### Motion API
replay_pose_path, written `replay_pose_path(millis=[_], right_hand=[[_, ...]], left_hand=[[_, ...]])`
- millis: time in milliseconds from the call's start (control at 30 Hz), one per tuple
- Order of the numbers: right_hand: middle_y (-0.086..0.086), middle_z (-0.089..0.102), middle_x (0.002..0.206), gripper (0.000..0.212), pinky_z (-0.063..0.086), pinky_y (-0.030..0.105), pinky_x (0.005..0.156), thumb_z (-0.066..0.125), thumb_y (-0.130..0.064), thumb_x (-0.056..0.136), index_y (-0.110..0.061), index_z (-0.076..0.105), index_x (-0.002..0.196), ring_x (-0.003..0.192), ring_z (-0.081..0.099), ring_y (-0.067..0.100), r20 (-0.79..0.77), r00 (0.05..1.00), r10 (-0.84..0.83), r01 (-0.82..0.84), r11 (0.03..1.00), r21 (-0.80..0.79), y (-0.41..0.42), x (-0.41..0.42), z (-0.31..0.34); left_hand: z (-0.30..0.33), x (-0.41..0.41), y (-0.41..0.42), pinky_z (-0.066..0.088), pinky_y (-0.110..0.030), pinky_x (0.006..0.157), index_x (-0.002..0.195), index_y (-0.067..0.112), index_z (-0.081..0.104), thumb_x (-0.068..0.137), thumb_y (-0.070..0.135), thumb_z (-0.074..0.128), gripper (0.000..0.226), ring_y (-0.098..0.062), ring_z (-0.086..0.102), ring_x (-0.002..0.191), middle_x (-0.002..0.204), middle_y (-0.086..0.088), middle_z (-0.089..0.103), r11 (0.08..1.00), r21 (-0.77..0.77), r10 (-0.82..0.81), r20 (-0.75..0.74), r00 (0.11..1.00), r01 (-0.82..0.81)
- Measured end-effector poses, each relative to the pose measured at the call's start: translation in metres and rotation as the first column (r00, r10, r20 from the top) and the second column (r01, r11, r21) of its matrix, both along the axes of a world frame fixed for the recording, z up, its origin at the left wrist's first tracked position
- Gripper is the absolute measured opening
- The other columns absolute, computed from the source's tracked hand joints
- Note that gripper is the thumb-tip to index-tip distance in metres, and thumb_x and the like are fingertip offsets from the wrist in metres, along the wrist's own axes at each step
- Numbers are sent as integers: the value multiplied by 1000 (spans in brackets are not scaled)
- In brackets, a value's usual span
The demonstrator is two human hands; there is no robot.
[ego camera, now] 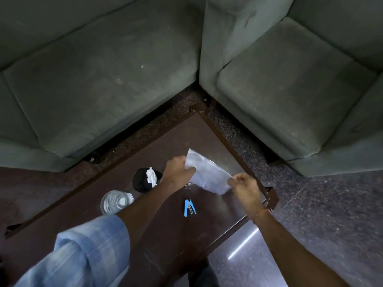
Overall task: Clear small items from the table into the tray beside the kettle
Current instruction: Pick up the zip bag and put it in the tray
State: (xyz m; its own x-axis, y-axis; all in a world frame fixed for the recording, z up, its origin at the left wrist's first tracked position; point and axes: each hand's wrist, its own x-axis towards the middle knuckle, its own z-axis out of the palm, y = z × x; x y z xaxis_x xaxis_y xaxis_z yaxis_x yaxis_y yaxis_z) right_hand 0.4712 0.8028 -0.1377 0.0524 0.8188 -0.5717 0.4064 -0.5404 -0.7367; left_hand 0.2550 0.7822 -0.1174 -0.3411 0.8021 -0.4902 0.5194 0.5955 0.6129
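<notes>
A white sheet of paper (208,172) is held above the far corner of the dark brown table (161,235). My left hand (178,168) grips its left edge and my right hand (244,185) pinches its lower right edge. A blue stapler (189,207) lies on the table just below the paper. A black round object (142,180) with a crumpled white tissue (151,176) on it sits left of my left hand. A small metal thing, perhaps keys (188,184), peeks out under my left wrist. No tray or kettle is in view.
A clear glass of water (115,201) stands on the table at the left, close to my left forearm. Grey-green sofas (103,79) wrap around the far corner of the table. Speckled carpet (321,214) lies to the right.
</notes>
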Motion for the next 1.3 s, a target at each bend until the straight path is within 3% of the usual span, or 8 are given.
replay_pose_path(millis=[67,167,233,500,633,1000,1200,1300], right_hand=[[6,58,69,5,44,24,60,67,0,80,-3,63,81,61,51,10,-138,987,-86,94,994,53,0,7,34],[17,60,81,19,48,24,61,66,4,84,10,57,99,71,55,18,-335,929,-159,187,981,54,-16,5,81],[21,63,88,21,48,30,65,65,2,86,7,57,105,75,56,22,-422,896,-137,176,983,55,-35,-7,112],[-3,68,68,5,49,20,51,69,-15,85,-12,65,87,58,60,8,-523,844,120,-17,980,197,-142,-102,202],[-1,60,62,15,43,21,49,71,-18,85,-4,66,88,53,51,8,-485,833,266,-124,944,306,-213,-162,236],[0,71,70,7,54,17,59,68,-10,87,-3,68,91,61,63,6,-476,665,576,-416,814,405,-358,-332,284],[8,71,77,3,57,24,62,67,-10,88,-10,69,86,67,64,17,-493,525,694,-629,706,325,-421,-426,270],[2,68,69,9,52,20,56,67,-9,88,-13,66,80,60,61,9,-467,462,754,-710,630,315,-459,-465,263]], left_hand=[[32,1,-16,39,-14,47,63,18,60,74,24,68,15,-2,54,52,52,11,58,992,90,73,126,989,-84],[80,-2,-52,55,-37,68,83,9,71,83,16,72,7,-14,66,70,77,-8,74,966,157,146,329,933,-206],[111,-12,-83,56,-40,75,94,2,71,87,10,70,11,-19,68,79,90,-16,75,947,179,174,408,896,-266],[200,-96,-214,53,-50,86,104,0,66,91,10,66,17,-24,67,87,101,-22,72,862,353,213,399,892,-364],[233,-143,-308,56,-41,80,102,1,66,92,12,66,15,-17,67,84,98,-16,73,781,440,273,400,875,-444],[265,-251,-518,58,-24,74,107,11,65,94,11,63,13,-12,72,88,100,-2,74,532,503,488,475,732,-681],[263,-302,-613,57,-42,85,112,-8,63,91,8,66,26,-32,69,97,109,-22,71,412,493,673,402,620,-766],[267,-321,-660,57,-42,83,107,-6,65,90,11,69,24,-27,70,91,104,-21,72,357,465,767,349,538,-810]])
